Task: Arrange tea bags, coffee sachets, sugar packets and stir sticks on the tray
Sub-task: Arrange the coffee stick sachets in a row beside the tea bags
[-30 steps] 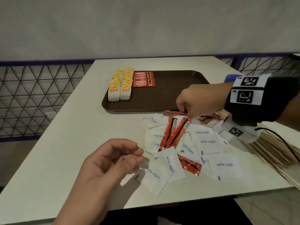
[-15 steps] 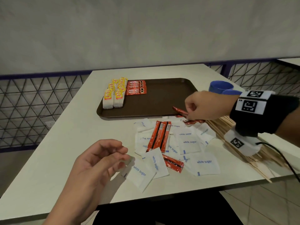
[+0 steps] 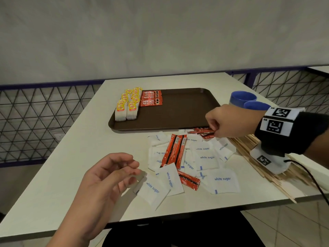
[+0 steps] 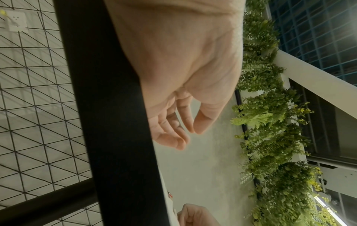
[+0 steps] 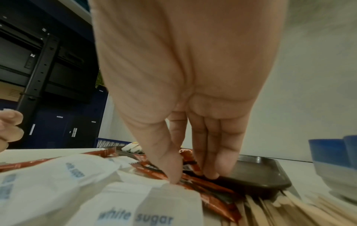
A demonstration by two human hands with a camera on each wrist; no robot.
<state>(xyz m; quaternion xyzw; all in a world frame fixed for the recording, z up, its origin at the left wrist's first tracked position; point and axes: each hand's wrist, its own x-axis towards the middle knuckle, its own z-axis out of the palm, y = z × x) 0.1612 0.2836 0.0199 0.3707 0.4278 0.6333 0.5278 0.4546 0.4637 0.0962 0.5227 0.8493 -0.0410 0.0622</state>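
A brown tray lies on the white table, with tea bags in two rows at its left end and red coffee sachets beside them. My right hand reaches down just off the tray's near right corner. Its thumb and fingers pinch loose red coffee sachets lying there. My left hand hovers over the table's near side, loosely curled and holding nothing. White sugar packets lie scattered in front of the tray, with more red sachets among them. Wooden stir sticks lie under my right wrist.
Two blue cups stand right of the tray, behind my right hand. The tray's middle and right part is bare. A wire mesh railing runs to the left of and behind the table. The table's front edge is close to the sugar pile.
My right hand has sunk from holding a sachet tipped up at the tray's near edge onto the sachets lying on the table. My left hand has hardly moved.
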